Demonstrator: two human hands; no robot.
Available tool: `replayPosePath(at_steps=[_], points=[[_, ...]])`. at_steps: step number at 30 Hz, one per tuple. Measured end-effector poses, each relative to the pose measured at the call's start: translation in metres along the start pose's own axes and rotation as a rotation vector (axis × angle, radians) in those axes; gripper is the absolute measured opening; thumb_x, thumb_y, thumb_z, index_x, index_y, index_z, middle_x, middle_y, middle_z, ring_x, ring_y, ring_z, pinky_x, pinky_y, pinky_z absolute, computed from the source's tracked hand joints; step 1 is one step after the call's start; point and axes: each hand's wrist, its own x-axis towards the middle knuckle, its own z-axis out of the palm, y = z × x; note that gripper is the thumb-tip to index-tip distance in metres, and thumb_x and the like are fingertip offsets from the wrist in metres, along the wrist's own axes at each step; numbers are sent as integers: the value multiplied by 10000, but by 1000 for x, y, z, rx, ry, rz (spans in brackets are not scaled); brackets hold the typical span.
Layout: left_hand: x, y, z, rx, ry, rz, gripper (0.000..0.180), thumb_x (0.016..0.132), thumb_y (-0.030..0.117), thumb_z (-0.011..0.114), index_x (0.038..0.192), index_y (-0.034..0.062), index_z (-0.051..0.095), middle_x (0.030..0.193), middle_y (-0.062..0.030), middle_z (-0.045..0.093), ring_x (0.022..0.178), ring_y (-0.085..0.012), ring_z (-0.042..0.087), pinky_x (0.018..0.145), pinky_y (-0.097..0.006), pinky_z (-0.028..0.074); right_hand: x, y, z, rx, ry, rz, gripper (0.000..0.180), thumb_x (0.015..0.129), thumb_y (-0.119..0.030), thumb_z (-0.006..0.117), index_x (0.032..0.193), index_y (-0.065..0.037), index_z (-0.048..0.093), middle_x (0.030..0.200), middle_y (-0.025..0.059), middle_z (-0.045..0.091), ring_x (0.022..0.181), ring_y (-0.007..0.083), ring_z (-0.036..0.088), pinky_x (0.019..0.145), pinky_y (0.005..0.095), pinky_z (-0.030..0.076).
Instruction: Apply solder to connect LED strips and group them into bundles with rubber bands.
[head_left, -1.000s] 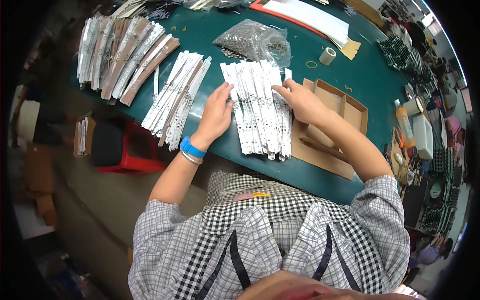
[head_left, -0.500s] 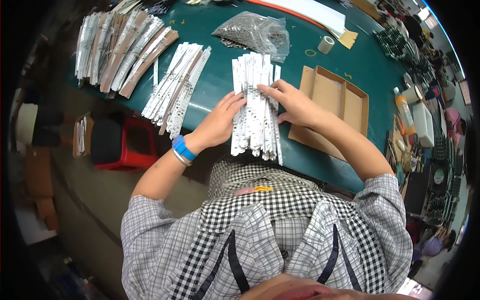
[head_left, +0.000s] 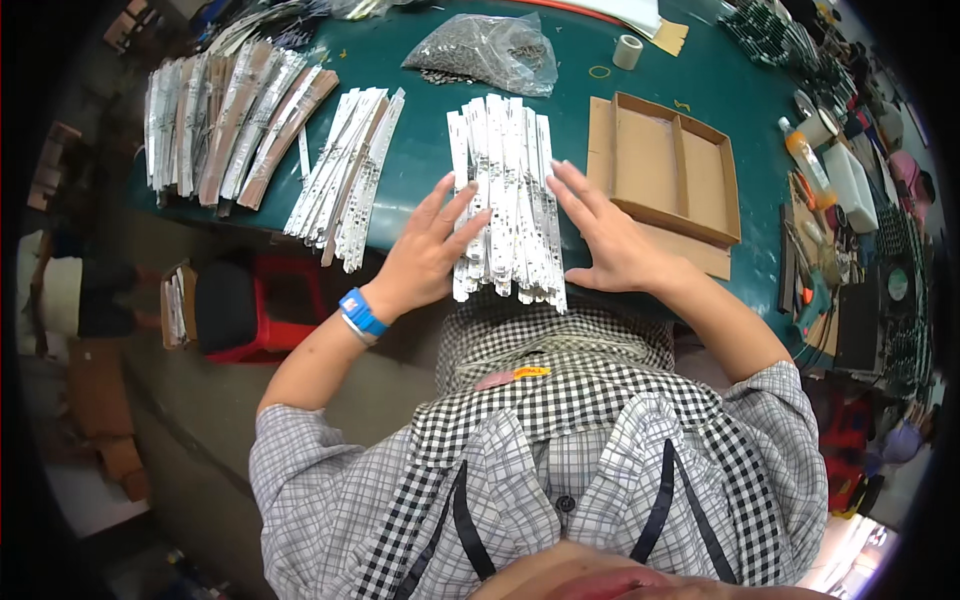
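Observation:
A bundle of long white strips with small dark marks lies at the green table's near edge, its lower ends jutting toward me. My left hand rests against the bundle's left side, fingers spread, fingertips on the strips. On the other side is my right hand, open, with its fingertips at the bundle's right edge and the thumb apart. Neither hand is wrapped round anything. Left of the bundle lies a second, looser pile of similar strips, with a brown strip among them.
Farther left are stacked strips with brown layers. A clear bag of small metal parts lies at the back. Right of my hands sits a divided cardboard tray; a tape roll stands behind. A red stool is below the table at left.
My right hand has drawn off the top of the bundle to its right side, and its fingers have spread. My left fingers have opened wider. The whole view has shifted slightly.

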Motion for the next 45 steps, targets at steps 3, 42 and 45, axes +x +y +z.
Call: replayPosePath(at_steps=[3,42,45], points=[[18,5,15,25,6,121,673,782,62,690,1421,180,515,1532,-112,426,1454,-414,308,1142,-513,337,-7,3,-6,-7,-53,-87,1233,578,-223,912,1569,-64,196,1606,228,188,1491,412,205,1187,485,304],[176,-81,-85,-1316,391,-252,760,855,366,776,1417,12,406,1264,-94,583,1141,-180,588,968,-333,497,220,4,-50,719,478,-240,1273,564,-246,972,1540,-13,189,1450,201,466,1348,280,464,1099,393,404],[173,-76,-89,-1202,335,-81,962,686,-5,861,1484,40,325,1306,-94,558,1146,-177,585,970,-324,503,208,-12,-53,762,393,-220,1243,597,-78,944,1550,-48,146,1449,179,447,1302,273,497,1082,391,443]])
